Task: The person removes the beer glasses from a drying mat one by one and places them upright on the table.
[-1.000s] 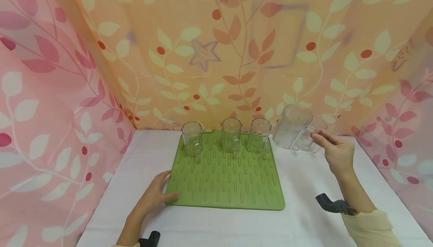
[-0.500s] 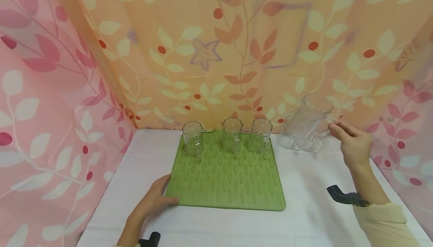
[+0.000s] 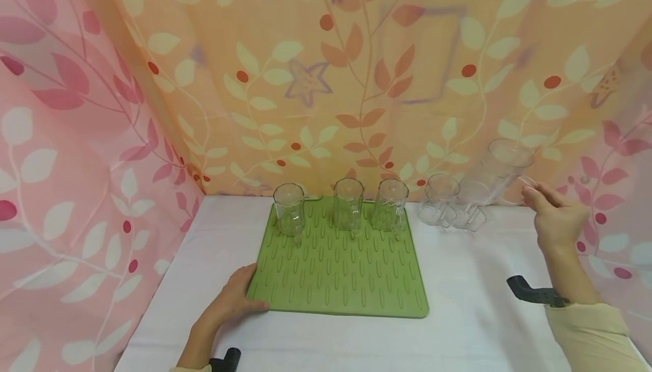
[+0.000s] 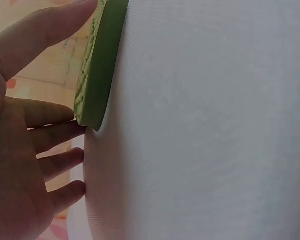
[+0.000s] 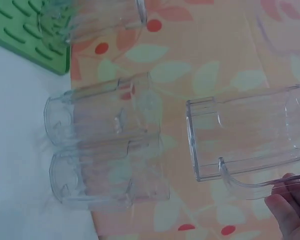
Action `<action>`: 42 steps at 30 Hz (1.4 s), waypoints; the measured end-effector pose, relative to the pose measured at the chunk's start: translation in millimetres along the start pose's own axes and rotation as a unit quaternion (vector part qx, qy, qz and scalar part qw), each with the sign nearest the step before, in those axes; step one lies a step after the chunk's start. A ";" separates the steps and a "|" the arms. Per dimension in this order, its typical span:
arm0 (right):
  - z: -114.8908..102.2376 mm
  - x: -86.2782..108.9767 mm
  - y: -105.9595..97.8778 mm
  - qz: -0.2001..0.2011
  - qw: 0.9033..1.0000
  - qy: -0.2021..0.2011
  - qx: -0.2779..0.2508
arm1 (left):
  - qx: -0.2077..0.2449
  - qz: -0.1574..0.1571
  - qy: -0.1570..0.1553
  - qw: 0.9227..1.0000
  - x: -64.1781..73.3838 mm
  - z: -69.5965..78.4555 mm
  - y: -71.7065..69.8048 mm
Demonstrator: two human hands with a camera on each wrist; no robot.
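My right hand (image 3: pixel 560 219) grips the handle of a clear glass mug (image 3: pixel 506 154), held up near the back right with its rim tilted right. In the right wrist view this lifted mug (image 5: pixel 250 132) hangs apart from two standing mugs. Those two, a left mug (image 3: pixel 441 196) and a right mug (image 3: pixel 471 216), stand on the white cloth; the lifted one partly overlaps the right mug in the head view. At the near left corner of a green ridged mat (image 3: pixel 338 276), my left hand (image 3: pixel 231 298) rests with fairly straight fingers along the edge and the thumb at its front.
On the mat's back edge stand three clear mugs, a left one (image 3: pixel 288 210), a middle one (image 3: pixel 348 205) and a right one (image 3: pixel 391 205). A patterned orange cloth (image 3: pixel 244 134) hangs right behind, with pink cloth (image 3: pixel 76 219) at the sides.
My right hand has carried the gripped mug to the right, away from the mat and off the two standing mugs, which now show more fully. My left hand stays at the mat's corner.
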State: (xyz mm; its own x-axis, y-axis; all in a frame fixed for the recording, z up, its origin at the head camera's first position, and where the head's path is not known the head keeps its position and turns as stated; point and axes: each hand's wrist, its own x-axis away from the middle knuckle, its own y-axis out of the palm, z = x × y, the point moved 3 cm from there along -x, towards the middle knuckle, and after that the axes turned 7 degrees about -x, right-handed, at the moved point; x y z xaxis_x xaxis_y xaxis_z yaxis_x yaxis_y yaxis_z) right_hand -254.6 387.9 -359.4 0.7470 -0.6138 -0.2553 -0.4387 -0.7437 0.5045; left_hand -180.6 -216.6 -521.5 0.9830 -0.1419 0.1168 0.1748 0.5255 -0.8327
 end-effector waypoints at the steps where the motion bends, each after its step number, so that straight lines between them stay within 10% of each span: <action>1: 0.4 -1.7 -2.6 0.009 1.000 0.004 -0.001 | -0.005 -0.003 0.000 1.000 -0.3 -0.6 0.2; 10: -0.1 -14.1 -19.5 0.080 0.995 0.030 -0.056 | -0.026 -0.012 -0.013 1.000 -1.7 -4.0 2.6; 19: -5.5 -25.1 -31.5 0.099 0.995 -0.014 0.011 | -0.035 -0.010 -0.015 0.999 -0.7 -0.7 1.3; 42: 31.8 -31.1 -77.8 0.167 0.970 0.041 0.172 | -0.028 -0.008 -0.025 0.999 -0.8 -0.9 3.4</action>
State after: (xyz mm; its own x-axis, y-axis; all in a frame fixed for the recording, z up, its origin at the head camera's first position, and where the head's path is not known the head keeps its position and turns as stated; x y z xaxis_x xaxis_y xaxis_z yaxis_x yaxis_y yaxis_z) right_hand -259.5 456.4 -416.9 0.5654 -0.8232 -0.0513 -0.7933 -0.5598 0.2393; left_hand -180.9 -215.4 -524.9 0.9818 -0.1073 0.1567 0.1891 0.4746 -0.8596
